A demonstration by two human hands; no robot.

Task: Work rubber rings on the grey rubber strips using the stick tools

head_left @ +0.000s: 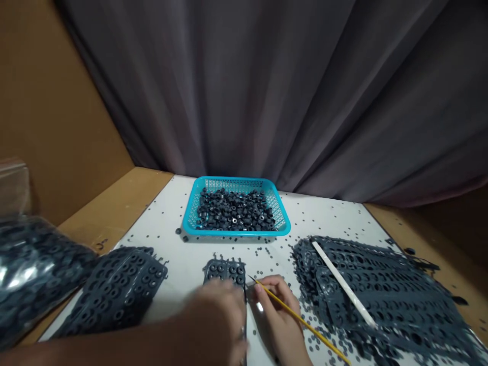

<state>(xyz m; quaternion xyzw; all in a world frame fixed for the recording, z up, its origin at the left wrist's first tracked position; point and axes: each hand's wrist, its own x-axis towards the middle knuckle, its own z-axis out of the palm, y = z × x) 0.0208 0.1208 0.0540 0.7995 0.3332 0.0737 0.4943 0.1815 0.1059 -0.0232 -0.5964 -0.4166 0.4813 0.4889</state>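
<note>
A dark rubber sheet with rows of raised rings lies on the white board at the centre. Over its lower part is my left hand, blurred, its fingers hidden or smeared. My right hand is just right of the sheet, pinching a thin yellow stick with a dark pointed tip; the tip points at the sheet's right edge. Beyond both hands a turquoise basket holds many small dark rings.
Ringed sheets are stacked at the left, beside a clear bag of dark rings. Perforated sheets pile at the right under a white strip. Small dark discs dot the white board. A grey curtain hangs behind.
</note>
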